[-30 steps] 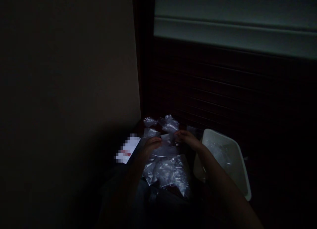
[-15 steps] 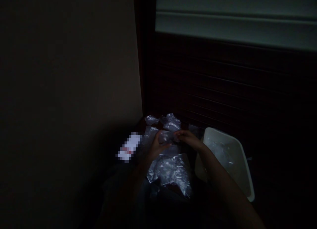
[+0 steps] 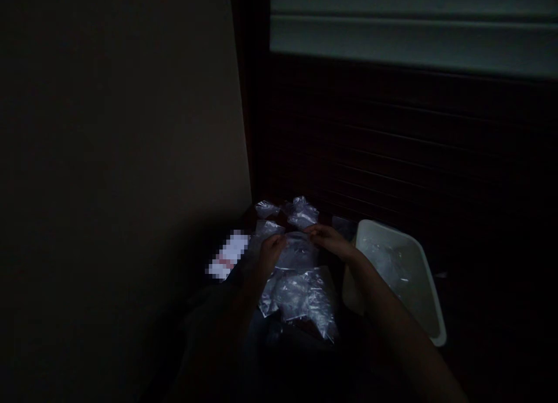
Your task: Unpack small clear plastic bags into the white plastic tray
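In the dim head view a clear plastic bag [image 3: 297, 253] is stretched between my two hands. My left hand [image 3: 271, 250] is closed on its left top edge, thumb and fingers pinched together. On the opposite side my right hand [image 3: 328, 240] pinches the right top corner. Crinkled clear plastic bags [image 3: 300, 298] lie in a pile just below, nearer to me. Behind my hands rests another crumpled plastic bag [image 3: 303, 213], with a smaller plastic piece [image 3: 267, 209] to its left. What the bags contain, if anything, is too dark to make out.
A white plastic bin [image 3: 425, 263] with clear plastic inside stands on the right, beside my right forearm. At left glows a pixelated bright rectangle [image 3: 229, 255]. A plain wall [image 3: 131, 129] rises on the left, and dark slatted panelling [image 3: 392, 135] stands behind.
My left hand has gone from spread fingers to a pinch on the bag's edge. The bag is now pulled flatter between both hands. The view has shifted slightly.
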Tool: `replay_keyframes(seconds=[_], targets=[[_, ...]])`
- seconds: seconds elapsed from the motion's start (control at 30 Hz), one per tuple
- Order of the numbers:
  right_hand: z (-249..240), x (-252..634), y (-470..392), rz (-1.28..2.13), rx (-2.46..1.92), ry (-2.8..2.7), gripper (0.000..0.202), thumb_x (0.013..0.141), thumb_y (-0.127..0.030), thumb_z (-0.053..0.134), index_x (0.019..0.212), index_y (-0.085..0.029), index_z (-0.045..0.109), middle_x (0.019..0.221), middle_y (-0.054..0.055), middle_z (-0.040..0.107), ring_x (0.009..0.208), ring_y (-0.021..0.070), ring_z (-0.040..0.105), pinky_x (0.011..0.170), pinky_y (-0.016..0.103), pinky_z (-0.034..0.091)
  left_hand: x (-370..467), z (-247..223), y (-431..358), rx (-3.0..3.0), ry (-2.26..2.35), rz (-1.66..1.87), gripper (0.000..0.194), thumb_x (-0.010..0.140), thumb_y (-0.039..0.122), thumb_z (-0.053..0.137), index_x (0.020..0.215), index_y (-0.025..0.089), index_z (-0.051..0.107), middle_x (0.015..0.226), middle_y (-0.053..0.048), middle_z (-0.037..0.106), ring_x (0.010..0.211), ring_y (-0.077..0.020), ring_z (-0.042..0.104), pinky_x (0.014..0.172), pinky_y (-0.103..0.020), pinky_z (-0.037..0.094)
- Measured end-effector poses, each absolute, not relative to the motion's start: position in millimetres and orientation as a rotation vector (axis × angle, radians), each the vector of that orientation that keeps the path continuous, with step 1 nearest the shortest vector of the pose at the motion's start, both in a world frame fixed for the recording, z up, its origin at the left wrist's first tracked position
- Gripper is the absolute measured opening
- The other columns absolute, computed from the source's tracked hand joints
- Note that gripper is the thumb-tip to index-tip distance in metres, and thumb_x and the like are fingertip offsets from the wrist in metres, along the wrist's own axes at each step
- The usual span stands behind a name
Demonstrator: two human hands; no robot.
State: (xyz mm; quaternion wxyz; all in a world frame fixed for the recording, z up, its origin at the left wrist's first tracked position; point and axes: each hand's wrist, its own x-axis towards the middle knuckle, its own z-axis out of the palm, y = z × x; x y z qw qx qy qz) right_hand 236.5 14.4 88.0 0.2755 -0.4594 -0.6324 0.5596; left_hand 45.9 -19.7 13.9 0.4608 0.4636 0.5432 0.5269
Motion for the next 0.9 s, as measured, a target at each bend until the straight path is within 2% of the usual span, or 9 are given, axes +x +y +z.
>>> replay_keyframes(seconds=[0.07, 0.13, 0.27, 0.4, 0.5, 0.63, 0.73, 0.9], targets=[[88.2, 234.8, 13.2, 1.473, -1.212, -1.704, 0.036, 0.067, -0.041, 0.066, 0.092, -0.017, 0.06, 0.085, 0.003, 0.063, 0.077, 0.0157, 0.058, 0.074, 0.031, 0.045, 47.5, 14.7, -18.7, 1.124, 1.323, 1.312, 0.029, 0.073, 0.041, 0.055, 0.059, 0.015, 0.056, 0.059, -0.001, 0.053, 0.059, -0.0136, 0.051, 0.058, -0.026, 0.039], [87.8, 234.4, 12.0, 1.454, -1.174, -1.723, 0.045, 0.063, -0.044, 0.07, 0.098, -0.019, 0.059, 0.099, 0.006, 0.062, 0.091, 0.0195, 0.058, 0.083, 0.035, 0.045, 49.3, 15.5, -17.2, 1.075, 1.294, 1.336, 0.03, 0.072, 0.043, 0.056, 0.06, 0.015, 0.056, 0.059, -0.001, 0.054, 0.059, -0.0134, 0.051, 0.058, -0.026, 0.039], [84.0, 238.5, 11.5, 1.376, -1.174, -1.836, 0.068, 0.055, -0.038, 0.077, 0.115, -0.021, 0.052, 0.122, 0.009, 0.053, 0.114, 0.0247, 0.049, 0.098, 0.04, 0.037, 53.9, 22.3, -16.2, 1.016, 1.272, 1.341, 0.032, 0.073, 0.045, 0.055, 0.062, 0.015, 0.057, 0.058, -0.001, 0.055, 0.057, -0.0131, 0.051, 0.056, -0.025, 0.039], [75.4, 243.5, 14.1, 1.236, -1.164, -1.979, 0.078, 0.053, -0.033, 0.079, 0.123, -0.021, 0.048, 0.13, 0.011, 0.047, 0.121, 0.0266, 0.043, 0.102, 0.043, 0.032, 56.8, 35.4, -18.7, 1.016, 1.303, 1.325, 0.033, 0.073, 0.045, 0.054, 0.064, 0.015, 0.059, 0.055, 0.0, 0.054, 0.055, -0.0127, 0.051, 0.054, -0.024, 0.039], [68.1, 243.9, 17.9, 1.166, -1.131, -2.004, 0.064, 0.059, -0.031, 0.074, 0.118, -0.019, 0.052, 0.123, 0.011, 0.053, 0.114, 0.0256, 0.049, 0.098, 0.042, 0.036, 55.9, 41.2, -19.2, 1.015, 1.325, 1.307, 0.033, 0.073, 0.047, 0.053, 0.068, 0.015, 0.061, 0.052, 0.001, 0.052, 0.053, -0.0124, 0.05, 0.053, -0.023, 0.038], [65.3, 241.4, 22.9, 1.159, -1.161, -1.986, 0.028, 0.074, -0.037, 0.057, 0.091, -0.014, 0.061, 0.087, 0.007, 0.064, 0.082, 0.0199, 0.059, 0.078, 0.036, 0.045, 52.5, 39.2, -15.0, 1.022, 1.363, 1.268, 0.031, 0.073, 0.045, 0.055, 0.069, 0.015, 0.062, 0.051, 0.001, 0.052, 0.053, -0.0132, 0.051, 0.052, -0.023, 0.039], [69.5, 240.7, 23.5, 1.183, -1.224, -1.904, 0.028, 0.073, -0.042, 0.056, 0.075, -0.014, 0.06, 0.072, 0.004, 0.061, 0.068, 0.0164, 0.056, 0.067, 0.031, 0.044, 50.7, 35.6, -11.0, 1.016, 1.361, 1.274, 0.027, 0.072, 0.042, 0.057, 0.068, 0.016, 0.06, 0.053, 0.001, 0.052, 0.053, -0.0129, 0.051, 0.052, -0.024, 0.04], [78.9, 242.2, 21.9, 1.203, -1.211, -1.742, 0.032, 0.068, -0.047, 0.058, 0.071, -0.015, 0.059, 0.069, 0.003, 0.061, 0.065, 0.015, 0.054, 0.063, 0.028, 0.042, 46.5, 36.6, -12.1, 0.958, 1.32, 1.276, 0.021, 0.063, 0.028, 0.067, 0.077, 0.015, 0.058, 0.062, 0.001, 0.057, 0.057, -0.0133, 0.055, 0.054, -0.025, 0.044]])
